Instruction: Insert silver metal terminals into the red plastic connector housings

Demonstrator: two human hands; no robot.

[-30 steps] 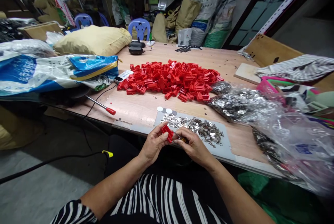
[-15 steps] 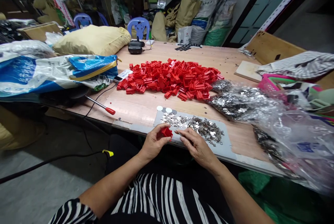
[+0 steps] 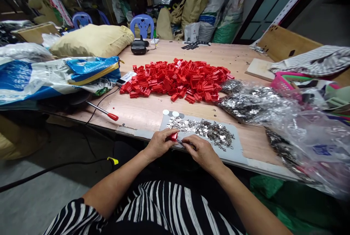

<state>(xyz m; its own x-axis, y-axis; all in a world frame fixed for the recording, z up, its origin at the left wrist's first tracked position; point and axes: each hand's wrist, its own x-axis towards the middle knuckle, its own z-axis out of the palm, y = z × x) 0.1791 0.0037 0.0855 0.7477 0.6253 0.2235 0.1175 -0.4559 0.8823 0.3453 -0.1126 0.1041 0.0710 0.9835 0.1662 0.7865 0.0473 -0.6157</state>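
Note:
My left hand [image 3: 159,143] is closed around a small red plastic piece [image 3: 173,137] at the near edge of the table. My right hand [image 3: 200,151] is pinched on a thin metal part [image 3: 181,142] whose tip meets the red piece. Both hands sit just in front of a grey sheet [image 3: 237,148] covered with several small silver metal parts [image 3: 207,130]. Farther back on the wooden table [image 3: 142,111] lies a big heap of red plastic pieces [image 3: 180,80].
Clear plastic bags of silver parts [image 3: 254,103] lie to the right, beside a pink basket [image 3: 284,85]. A red-handled tool [image 3: 105,112], blue-white sacks [image 3: 54,76] and a tan sack [image 3: 93,41] fill the left. A black device [image 3: 138,47] and blue chairs [image 3: 142,25] stand behind.
Both hands have drawn together and lowered toward the table edge. The red piece, held up and showing before, is now mostly hidden in my left hand, with the right hand's metal part against it.

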